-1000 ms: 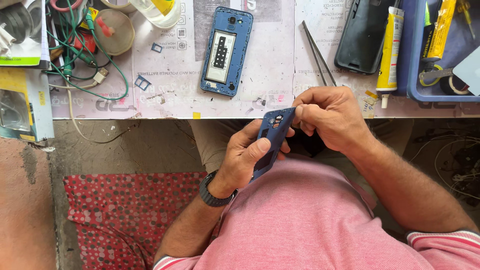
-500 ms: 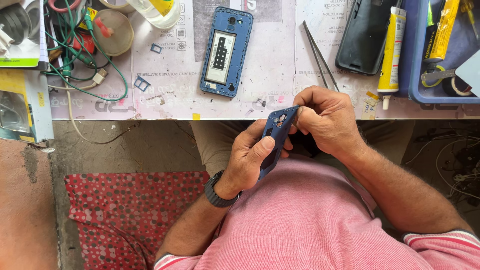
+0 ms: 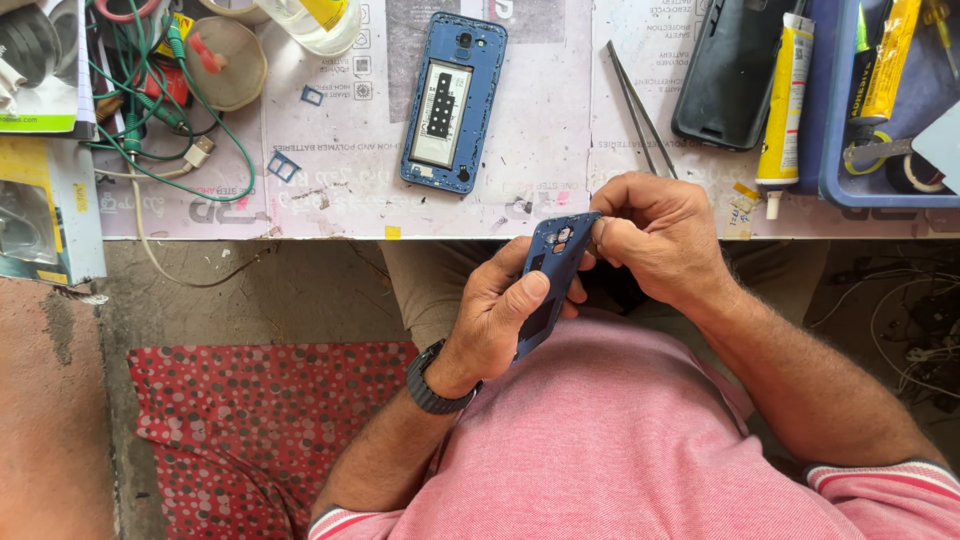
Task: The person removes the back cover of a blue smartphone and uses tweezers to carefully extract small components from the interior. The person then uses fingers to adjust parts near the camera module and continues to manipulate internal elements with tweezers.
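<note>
Below the worktop's (image 3: pixel 330 150) front edge, the left hand (image 3: pixel 500 320) is gripping a dark blue plastic phone back cover (image 3: pixel 550 280), fingers clamped on its sides. The right hand's (image 3: pixel 655 240) fingertips are pinching together on the cover's top corner.

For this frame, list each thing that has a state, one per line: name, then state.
Blue back cover: off the phone, held in the left hand, right hand pinching its top.
Blue phone: lying on the table, back open.
Tweezers: lying unused.
Glue tube: lying, nozzle toward the table edge.
</note>
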